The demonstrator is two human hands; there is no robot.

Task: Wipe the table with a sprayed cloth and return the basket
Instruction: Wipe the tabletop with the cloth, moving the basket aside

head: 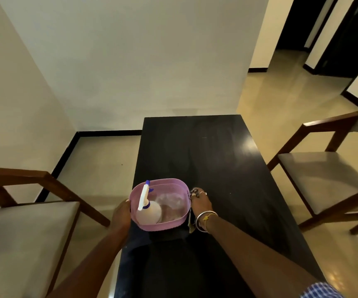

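A blue-and-white checked sleeve (322, 290) sits at the bottom right corner, nearest the camera, and the right forearm runs from it up toward the basket (181, 222). The basket is pink, perforated plastic, and sits over the near left part of the black table (227, 160); whether it rests on the top or is lifted just off it cannot be told. Both hands hold it. The left hand (121, 215) is wrapped around the basket's left wall, fingers curled at the rim. The right hand (200, 204) presses against the basket's right wall, and it also grips a dark cloth (190, 224), which shows above the fingers and hangs down below the wrist, just beside the basket. A ring is on one finger, and a silver bangle (201, 220) with a yellow thread circles the right wrist.

Inside the basket, against its left side, a spray bottle (148, 212) leans with its white and blue nozzle pointing up past the far left rim. The rest of the basket floor looks bare but blurred. No label or writing can be read on the bottle or basket.

A wooden chair (23, 222) with a grey seat stands left of the table, and another chair (324, 173) stands to the right.
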